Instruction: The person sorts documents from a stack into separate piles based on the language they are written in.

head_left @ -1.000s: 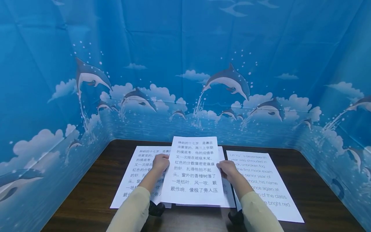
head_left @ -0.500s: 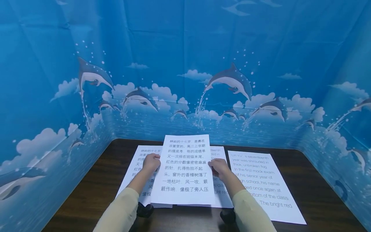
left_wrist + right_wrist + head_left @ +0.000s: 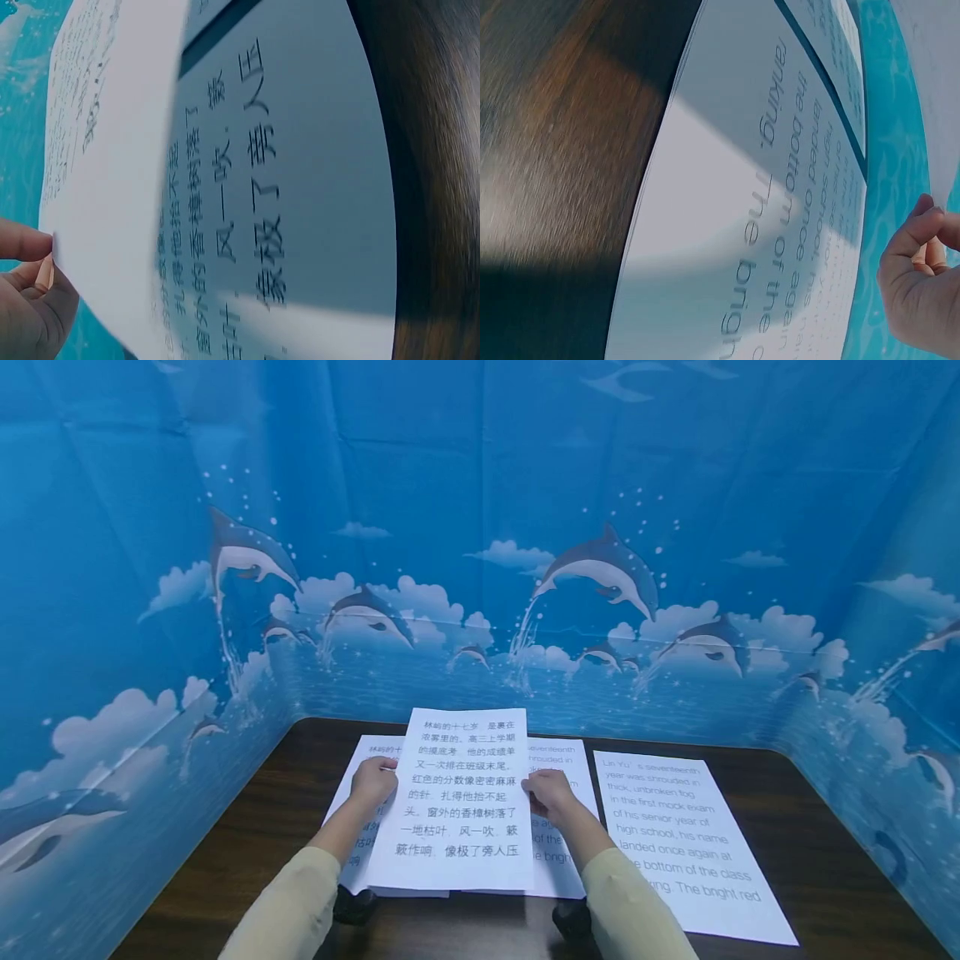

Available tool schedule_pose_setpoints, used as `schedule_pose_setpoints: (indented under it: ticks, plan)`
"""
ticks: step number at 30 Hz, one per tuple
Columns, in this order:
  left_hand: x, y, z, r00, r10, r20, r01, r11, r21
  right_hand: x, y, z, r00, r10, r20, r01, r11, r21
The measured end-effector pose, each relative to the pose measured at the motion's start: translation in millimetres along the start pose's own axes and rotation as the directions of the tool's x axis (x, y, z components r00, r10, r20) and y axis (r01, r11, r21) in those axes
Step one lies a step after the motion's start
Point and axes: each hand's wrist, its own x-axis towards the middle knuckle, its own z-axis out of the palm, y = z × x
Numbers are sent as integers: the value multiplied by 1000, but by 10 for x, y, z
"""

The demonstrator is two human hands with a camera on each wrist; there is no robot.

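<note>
Shifted left since half a second ago, the Chinese-text sheet (image 3: 459, 802) is pinched thumb-to-finger at its side edges by left hand (image 3: 372, 783) and right hand (image 3: 551, 793) — tilted above the table (image 3: 225, 852) — with "ranking" on an English-text page (image 3: 705, 187) readable whole only in right wrist view.

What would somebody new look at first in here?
Probably the bright blue backdrop with its leaping dolphins, rising behind the dark table and filling most of the head view. Next might come the white sheet of Chinese writing, held up in the middle, with the left hand and right hand pinching its side edges. Then perhaps the English page lying by itself on the right.
</note>
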Motion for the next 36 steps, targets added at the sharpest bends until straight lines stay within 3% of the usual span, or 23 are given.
schedule_pose_setpoints:
  ticks: [25,36]
  plan:
    - [38,-225,-416,999,30,-31,-29,999,22,-90,-58,431,996,-50,75,47,998,36]
    - [-33,-260,-495,999,-21,-38,21,1000,8,-93,-33,584,997,-50,59,46,997,65]
